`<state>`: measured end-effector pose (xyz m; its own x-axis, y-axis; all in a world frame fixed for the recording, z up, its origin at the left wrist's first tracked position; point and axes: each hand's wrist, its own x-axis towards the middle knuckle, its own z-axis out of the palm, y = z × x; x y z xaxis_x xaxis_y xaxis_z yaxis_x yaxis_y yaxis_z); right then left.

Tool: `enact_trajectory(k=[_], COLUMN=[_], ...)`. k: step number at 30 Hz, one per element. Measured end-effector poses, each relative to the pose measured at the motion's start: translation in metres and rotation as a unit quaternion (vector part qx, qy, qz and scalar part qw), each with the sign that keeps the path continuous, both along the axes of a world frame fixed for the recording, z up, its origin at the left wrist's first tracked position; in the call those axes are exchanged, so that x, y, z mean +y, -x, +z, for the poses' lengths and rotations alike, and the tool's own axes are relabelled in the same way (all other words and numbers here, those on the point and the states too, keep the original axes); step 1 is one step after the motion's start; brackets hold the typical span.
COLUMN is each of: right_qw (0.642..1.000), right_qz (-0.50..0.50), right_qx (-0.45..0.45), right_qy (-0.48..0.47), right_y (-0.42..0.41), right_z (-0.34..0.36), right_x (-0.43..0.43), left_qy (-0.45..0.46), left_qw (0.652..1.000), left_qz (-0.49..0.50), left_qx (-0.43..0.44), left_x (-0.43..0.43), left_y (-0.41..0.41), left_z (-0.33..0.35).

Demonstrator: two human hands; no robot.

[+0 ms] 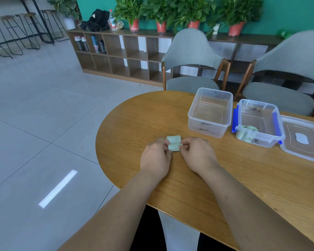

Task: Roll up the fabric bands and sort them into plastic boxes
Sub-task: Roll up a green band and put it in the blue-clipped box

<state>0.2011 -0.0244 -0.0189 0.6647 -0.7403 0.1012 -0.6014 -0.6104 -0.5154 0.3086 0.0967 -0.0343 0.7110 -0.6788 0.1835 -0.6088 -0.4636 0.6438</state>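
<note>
A pale green fabric band (pixel 173 143), printed "30 LB", lies mostly rolled on the wooden table (pixel 225 178). My left hand (pixel 157 156) pinches its left end and my right hand (pixel 198 153) pinches its right end, fingers curled on the roll. Behind them stands a clear plastic box (pixel 209 112) with nothing in it. To its right a blue-clipped plastic box (pixel 257 122) holds another rolled green band (pixel 243 132) in its near left corner.
A clear lid (pixel 303 140) lies on the table right of the blue-clipped box. Two grey chairs (pixel 192 69) stand behind the table. A low wooden shelf unit (pixel 120 55) with potted plants runs along the green wall.
</note>
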Motion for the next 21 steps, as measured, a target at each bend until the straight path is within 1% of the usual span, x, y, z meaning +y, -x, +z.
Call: enact_trajectory(k=[3,11,15,21], right_qw=[1.0,0.999,0.997,0.996], right_qz=[0.011,-0.001,-0.009,-0.02], right_qx=[0.001,-0.04,-0.061,-0.065], right_qy=[-0.002,-0.03,-0.052,-0.062], right_y=[0.002,0.009,0.013,0.009], right_z=[-0.001,-0.006,-0.009,-0.009], right_x=[-0.001,0.006,0.012,0.009], left_qy=[0.007,0.02,0.016,0.013], left_qw=[1.0,0.997,0.994,0.995], left_qz=[0.002,-0.004,0.009,0.015], left_qx=[-0.005,0.075,0.112,0.094], left_x=[-0.003,-0.001,0.003,0.005], left_y=[-0.001,-0.005,-0.006,-0.003], left_z=[0.0,0.004,0.006,0.008])
